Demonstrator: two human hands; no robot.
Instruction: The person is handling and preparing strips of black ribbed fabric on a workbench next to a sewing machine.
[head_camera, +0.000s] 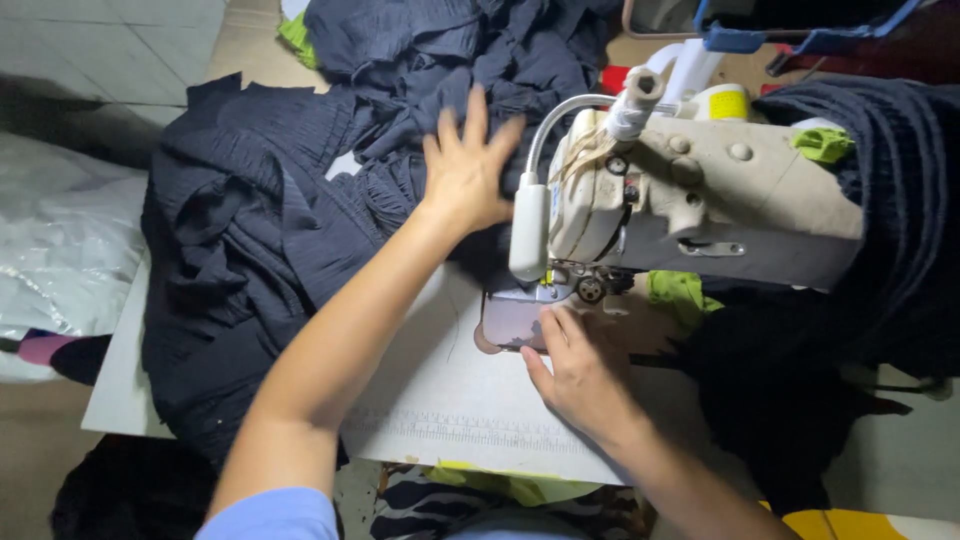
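- Nearest on the white counter (440, 400), the right hand (580, 375) lies flat, fingers loose, holding nothing, just before the sewing machine (700, 200).
- Farther out, the left hand (468, 170), arm outstretched, presses spread-open fingers onto the heaped dark blue fabric (260, 230).
- Beyond the machine sits a yellow-labelled white spool (722, 102).

Seen from above, both bare forearms extend forward from short pale-blue sleeves. The left arm stretches long and nearly straight, up and to the right, ending in the left hand (466, 168), palm down, fingers spread wide and thumb splayed. The right hand (583, 372) stays closer to the body, wrist bent, fingers pointing up and left; its fingertips appear lightly curled, though dim light obscures them.
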